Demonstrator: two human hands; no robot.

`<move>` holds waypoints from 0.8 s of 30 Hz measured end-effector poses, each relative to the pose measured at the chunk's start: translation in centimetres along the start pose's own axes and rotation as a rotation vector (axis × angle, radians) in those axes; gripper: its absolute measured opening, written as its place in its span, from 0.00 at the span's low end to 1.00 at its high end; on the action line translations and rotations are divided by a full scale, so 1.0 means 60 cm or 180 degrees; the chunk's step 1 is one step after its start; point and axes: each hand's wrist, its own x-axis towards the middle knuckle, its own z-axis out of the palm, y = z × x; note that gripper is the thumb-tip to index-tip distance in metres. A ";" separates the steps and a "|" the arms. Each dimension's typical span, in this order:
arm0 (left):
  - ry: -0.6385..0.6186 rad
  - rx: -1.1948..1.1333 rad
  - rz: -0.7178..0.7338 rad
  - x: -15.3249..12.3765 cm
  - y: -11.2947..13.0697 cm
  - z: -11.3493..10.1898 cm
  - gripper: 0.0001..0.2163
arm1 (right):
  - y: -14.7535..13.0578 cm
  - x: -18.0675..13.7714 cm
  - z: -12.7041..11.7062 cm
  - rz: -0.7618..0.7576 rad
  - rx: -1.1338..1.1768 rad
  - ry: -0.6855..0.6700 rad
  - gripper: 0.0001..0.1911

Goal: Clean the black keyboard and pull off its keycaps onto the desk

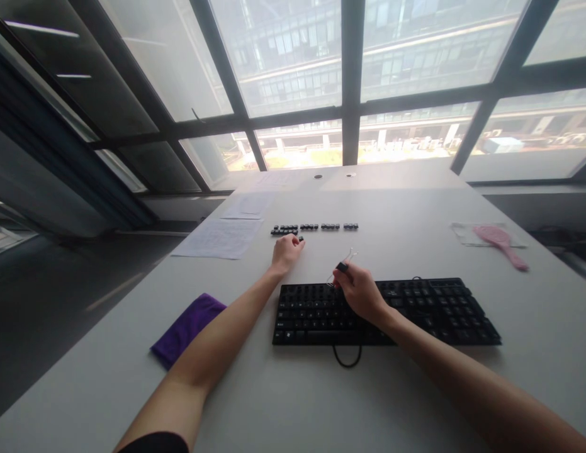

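Note:
A black keyboard (444, 314) lies in front of me, with a loop of cable (347, 363) at its near edge. Its upper left rows look bare of keycaps, though the detail is blurred. Beyond it, loose black keycaps (284, 230) stand in short groups along a line. My left hand (287, 253) is closed at the near side of the leftmost group, with a small black keycap (301, 239) at its fingertips. Over the keyboard's upper middle, my right hand (362, 290) grips a wire keycap puller (342, 267) with a black handle, its wires sticking out at both ends.
White printed sheets (219, 239) lie on the left of the white table (293, 402). A folded purple cloth (191, 327) sits beside my left forearm. At the right, a pink hairbrush (498, 239) rests partly on a clear bag (462, 234). Large windows stand behind the table.

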 end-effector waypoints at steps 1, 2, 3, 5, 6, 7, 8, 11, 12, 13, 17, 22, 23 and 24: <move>-0.0043 0.0020 -0.0005 -0.002 0.002 0.001 0.09 | 0.000 0.000 0.000 -0.0005 -0.0013 -0.0002 0.13; -0.0078 0.0037 -0.0014 -0.002 0.004 0.003 0.09 | 0.000 -0.001 0.000 -0.0012 -0.0026 -0.0004 0.13; -0.0098 0.0053 -0.0029 0.000 0.007 0.004 0.10 | -0.001 -0.001 0.000 -0.0020 -0.0037 -0.0004 0.13; -0.0104 0.0083 -0.0077 0.005 0.013 0.008 0.09 | 0.000 -0.002 0.000 -0.0037 -0.0057 0.0008 0.13; -0.0096 0.0099 -0.0105 0.009 0.015 0.009 0.09 | 0.000 -0.002 0.000 -0.0046 -0.0070 0.0011 0.13; -0.0082 0.0114 -0.0136 0.013 0.017 0.010 0.09 | 0.000 -0.002 0.000 -0.0053 -0.0087 0.0010 0.13; -0.0068 0.0131 -0.0165 0.017 0.017 0.011 0.10 | 0.001 -0.002 0.001 -0.0058 -0.0105 0.0012 0.13; -0.0037 0.0185 -0.0241 0.025 0.014 0.012 0.10 | 0.002 -0.001 0.002 -0.0056 -0.0131 -0.0016 0.13; -0.0032 0.0204 -0.0265 0.027 0.013 0.013 0.10 | 0.002 -0.001 0.002 -0.0049 -0.0131 -0.0022 0.13; -0.0029 0.0224 -0.0291 0.029 0.011 0.014 0.11 | 0.001 -0.001 0.002 -0.0042 -0.0128 -0.0030 0.13; -0.0018 0.0290 -0.0394 0.036 0.009 0.018 0.11 | -0.001 -0.001 0.002 -0.0029 -0.0106 -0.0031 0.13; 0.0000 0.0330 -0.0457 0.044 0.014 0.020 0.11 | -0.005 -0.001 0.002 -0.0061 -0.0110 -0.0051 0.14; 0.0004 0.0337 -0.0467 0.045 0.015 0.020 0.11 | -0.006 -0.001 0.001 -0.0067 -0.0120 -0.0054 0.14; 0.0007 0.0343 -0.0477 0.046 0.016 0.020 0.11 | -0.006 -0.001 0.001 -0.0068 -0.0130 -0.0057 0.14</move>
